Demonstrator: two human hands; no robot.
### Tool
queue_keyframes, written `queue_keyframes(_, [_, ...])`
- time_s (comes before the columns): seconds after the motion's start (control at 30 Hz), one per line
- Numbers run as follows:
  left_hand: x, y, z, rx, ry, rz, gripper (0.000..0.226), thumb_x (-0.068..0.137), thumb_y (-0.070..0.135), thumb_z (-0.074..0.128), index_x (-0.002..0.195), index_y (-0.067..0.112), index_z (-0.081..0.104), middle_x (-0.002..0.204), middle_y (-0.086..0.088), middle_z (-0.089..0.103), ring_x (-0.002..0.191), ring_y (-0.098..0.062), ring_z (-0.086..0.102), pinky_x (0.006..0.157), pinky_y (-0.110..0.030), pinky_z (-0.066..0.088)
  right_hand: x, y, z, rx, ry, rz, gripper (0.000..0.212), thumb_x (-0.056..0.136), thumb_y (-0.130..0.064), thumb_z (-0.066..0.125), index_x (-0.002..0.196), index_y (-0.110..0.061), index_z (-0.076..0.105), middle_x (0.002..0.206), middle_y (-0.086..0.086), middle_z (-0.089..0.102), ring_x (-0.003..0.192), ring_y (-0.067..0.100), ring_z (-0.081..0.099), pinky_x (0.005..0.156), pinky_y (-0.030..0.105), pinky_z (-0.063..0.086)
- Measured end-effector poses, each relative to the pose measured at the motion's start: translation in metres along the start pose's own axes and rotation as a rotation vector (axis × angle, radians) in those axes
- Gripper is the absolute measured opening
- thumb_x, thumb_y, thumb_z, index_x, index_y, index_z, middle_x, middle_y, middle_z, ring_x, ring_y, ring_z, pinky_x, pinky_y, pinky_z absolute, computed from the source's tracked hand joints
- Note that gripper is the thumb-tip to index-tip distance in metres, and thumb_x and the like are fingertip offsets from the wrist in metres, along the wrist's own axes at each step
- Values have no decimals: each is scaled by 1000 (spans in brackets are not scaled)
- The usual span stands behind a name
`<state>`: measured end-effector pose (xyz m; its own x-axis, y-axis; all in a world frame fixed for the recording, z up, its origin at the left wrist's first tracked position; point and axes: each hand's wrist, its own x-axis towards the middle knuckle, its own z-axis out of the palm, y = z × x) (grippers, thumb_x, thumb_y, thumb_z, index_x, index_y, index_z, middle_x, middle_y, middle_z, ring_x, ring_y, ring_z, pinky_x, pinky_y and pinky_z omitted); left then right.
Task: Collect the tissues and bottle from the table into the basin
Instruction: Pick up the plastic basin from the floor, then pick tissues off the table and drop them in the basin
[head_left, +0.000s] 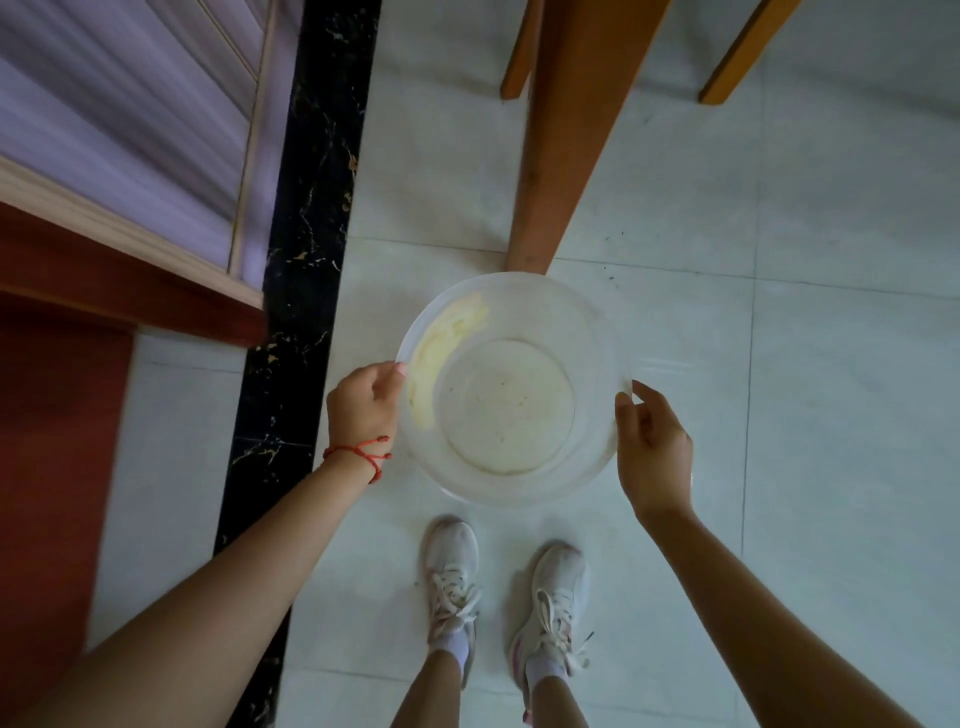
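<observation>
A round translucent plastic basin (511, 488) hangs in front of me above the floor, with nothing inside and a yellowish smear on its left inner wall. My left hand (363, 402), with a red string at the wrist, grips the basin's left rim, thumb over the edge. My right hand (652, 447) is at the right rim, fingers spread and fingertips touching or almost touching it. No tissues, bottle or tabletop are in view.
A thick wooden table leg (561, 156) stands just beyond the basin, with two thinner wooden legs (743, 52) behind it. A black marble strip (306, 234) runs along the floor on the left beside a red-brown step (78, 270). My white sneakers (452, 577) stand on pale tiles.
</observation>
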<state>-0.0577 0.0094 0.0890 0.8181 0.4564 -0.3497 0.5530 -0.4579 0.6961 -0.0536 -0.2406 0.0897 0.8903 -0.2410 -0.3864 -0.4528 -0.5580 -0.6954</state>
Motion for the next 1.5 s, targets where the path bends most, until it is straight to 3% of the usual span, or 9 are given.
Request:
queue_keyframes(0.17, [-36,46,-53,-70,68,-49,28,85,22,57,94,-2,67,91,-23,69,80,-30,61,74,-32,45,-41,-49,-39,55,5,40,45,86,-39,41,119,-13,56,70,-4,57,67,3,53,59,25,40])
queue_keyframes(0.33, [-73,92,-100,-108,129,-52,27,85,17,57,101,-3,66,104,-21,68,89,-16,54,69,-12,33,-75,-100,-82,97,4,8,43,87,-39,43,120,-14,57,80,5,62,75,19,57,76,36,49])
queue_keyframes(0.5, [-105,132,-140,-146,146,-42,26,83,18,60,98,-2,67,101,-22,69,88,-18,57,75,-20,37,-103,-145,-126,154,18,-18,52,80,-46,38,117,-16,59,82,2,61,74,5,57,71,28,47])
queue_keyframes(0.6, [-124,155,-162,-204,158,-45,25,83,17,61,97,-2,67,99,-19,69,86,-17,55,77,-24,38,-119,-169,-149,170,38,-17,35,91,-35,47,117,-15,59,80,-3,58,73,1,55,68,17,43])
queue_keyframes(0.77, [-154,190,-195,-271,179,-28,23,83,17,60,93,-3,66,84,-9,65,67,-4,55,51,-4,41,-147,-208,-186,213,81,-24,30,94,-28,46,114,-13,62,74,-5,61,71,6,57,70,28,47])
queue_keyframes(0.9, [-173,212,-218,-359,209,-40,20,83,17,61,84,-1,67,61,7,61,52,12,56,49,-1,40,-168,-239,-212,215,100,-70,26,94,-21,47,98,-4,67,84,22,67,80,30,61,73,40,51])
queue_keyframes(1.0, [-185,227,-233,-397,228,-44,18,83,19,61,77,3,66,43,9,59,47,11,54,48,-2,41,-180,-256,-228,213,92,-76,23,93,-22,48,88,-13,69,85,17,69,73,24,60,81,44,51])
queue_keyframes(1.2, [-210,259,-262,-476,224,-11,19,83,17,60,64,15,61,43,5,58,45,9,54,42,-4,39,-189,-275,-257,246,95,-104,26,92,-27,50,101,-10,68,76,-9,62,73,0,55,70,26,43])
queue_keyframes(1.5, [-237,291,-284,-531,220,55,18,84,17,60,68,8,62,60,-6,55,53,-8,52,41,-4,41,-206,-294,-297,333,66,-150,21,90,-29,53,94,-14,67,80,-8,65,78,2,59,63,16,42])
